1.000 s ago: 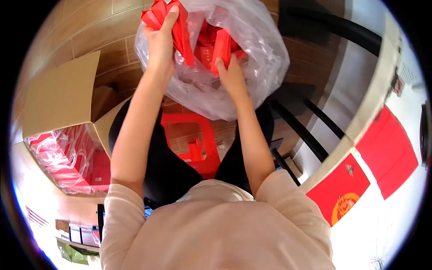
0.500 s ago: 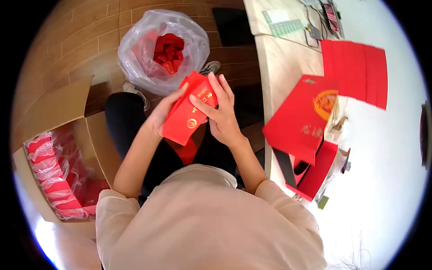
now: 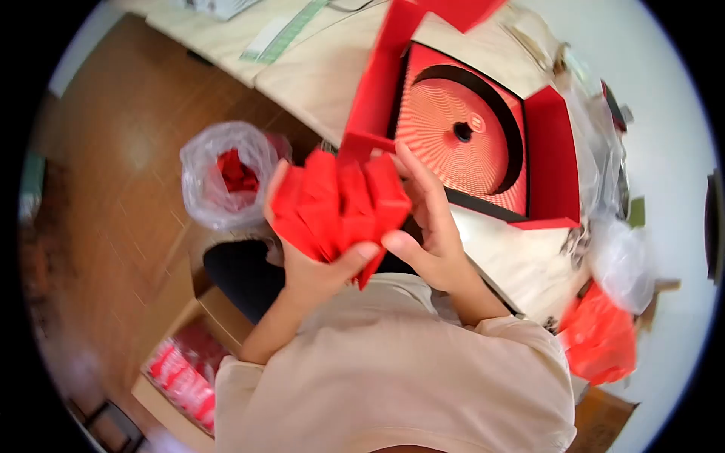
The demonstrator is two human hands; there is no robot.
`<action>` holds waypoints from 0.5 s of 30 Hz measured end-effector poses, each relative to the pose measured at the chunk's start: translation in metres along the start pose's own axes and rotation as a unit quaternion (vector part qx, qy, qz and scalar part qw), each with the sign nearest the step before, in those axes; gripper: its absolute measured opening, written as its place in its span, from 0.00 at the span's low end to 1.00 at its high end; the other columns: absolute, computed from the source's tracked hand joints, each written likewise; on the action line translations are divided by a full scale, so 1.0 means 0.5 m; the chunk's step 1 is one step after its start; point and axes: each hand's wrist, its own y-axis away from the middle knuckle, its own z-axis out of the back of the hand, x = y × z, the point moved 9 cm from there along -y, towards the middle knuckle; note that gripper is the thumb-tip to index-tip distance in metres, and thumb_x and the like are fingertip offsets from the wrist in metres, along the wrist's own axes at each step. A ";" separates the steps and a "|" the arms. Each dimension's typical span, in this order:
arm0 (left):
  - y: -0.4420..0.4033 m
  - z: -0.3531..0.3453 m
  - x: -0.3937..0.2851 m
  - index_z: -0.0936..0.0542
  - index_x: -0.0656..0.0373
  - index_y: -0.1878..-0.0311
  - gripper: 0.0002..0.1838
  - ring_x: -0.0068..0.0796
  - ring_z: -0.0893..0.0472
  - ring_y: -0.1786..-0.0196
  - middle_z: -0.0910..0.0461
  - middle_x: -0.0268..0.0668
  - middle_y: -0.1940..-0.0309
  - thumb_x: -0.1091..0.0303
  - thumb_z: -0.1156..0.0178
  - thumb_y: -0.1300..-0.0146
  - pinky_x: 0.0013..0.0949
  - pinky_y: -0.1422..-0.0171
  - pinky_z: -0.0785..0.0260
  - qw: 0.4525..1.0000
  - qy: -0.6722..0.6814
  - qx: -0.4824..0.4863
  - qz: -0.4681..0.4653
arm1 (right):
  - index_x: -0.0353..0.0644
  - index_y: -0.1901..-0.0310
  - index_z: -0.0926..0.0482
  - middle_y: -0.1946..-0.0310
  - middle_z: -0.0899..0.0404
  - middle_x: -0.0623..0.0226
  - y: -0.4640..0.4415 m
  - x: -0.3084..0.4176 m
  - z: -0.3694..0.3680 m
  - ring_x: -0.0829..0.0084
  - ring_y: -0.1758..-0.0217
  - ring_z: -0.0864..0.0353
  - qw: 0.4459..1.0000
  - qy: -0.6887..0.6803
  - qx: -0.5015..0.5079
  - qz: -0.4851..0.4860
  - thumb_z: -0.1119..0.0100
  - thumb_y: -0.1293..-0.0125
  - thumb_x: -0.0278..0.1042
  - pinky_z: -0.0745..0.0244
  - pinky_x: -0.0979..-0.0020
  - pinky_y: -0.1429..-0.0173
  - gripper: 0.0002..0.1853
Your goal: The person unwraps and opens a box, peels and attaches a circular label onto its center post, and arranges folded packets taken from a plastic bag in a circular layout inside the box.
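Note:
A bunch of red folded paper packets, slightly blurred, is held up in front of my chest, its folds spread like a fan. My left hand grips the left side and bottom, thumb across the near face. On the right side, my right hand steadies the bunch between thumb and raised fingers. Just beyond the right hand, a red gift box stands open on the table. Inside it lies a red and cream striped insert with a dark round rim and a dark centre hole.
A clear plastic bag with red pieces inside stands on the wooden floor at left. Below it sits a cardboard carton holding plastic-wrapped red items. A green-and-white strip lies on the table. An orange-red bag is at right.
My view has turned right toward the table. The packets, earlier a compact stack showing gold print, are now fanned. The gift box, whose lid partly covered it before, now shows its insert.

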 end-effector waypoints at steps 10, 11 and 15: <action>-0.316 -0.419 0.008 0.53 0.63 0.32 0.45 0.42 0.30 0.41 0.40 0.54 0.39 0.62 0.34 0.43 0.37 0.38 0.36 0.981 -0.031 0.104 -0.160 | 0.41 0.30 0.43 0.61 0.24 0.71 -0.098 0.064 0.433 0.85 0.63 0.30 0.960 0.123 -0.231 0.099 0.46 0.32 0.36 0.31 0.80 0.56 0.31; -0.349 -0.441 0.032 0.52 0.62 0.33 0.43 0.42 0.30 0.40 0.39 0.54 0.40 0.62 0.35 0.42 0.37 0.38 0.36 0.987 -0.012 0.088 -0.134 | 0.42 0.31 0.41 0.62 0.26 0.72 -0.125 0.052 0.476 0.85 0.66 0.32 0.952 0.153 -0.242 0.112 0.46 0.32 0.36 0.32 0.81 0.60 0.29; -0.458 -0.455 0.191 0.48 0.62 0.34 0.36 0.45 0.33 0.38 0.39 0.54 0.38 0.59 0.41 0.37 0.38 0.36 0.38 0.997 -0.014 0.005 -0.073 | 0.42 0.33 0.38 0.57 0.23 0.71 -0.224 -0.095 0.578 0.79 0.59 0.29 0.961 0.154 -0.219 0.066 0.45 0.32 0.43 0.30 0.74 0.52 0.30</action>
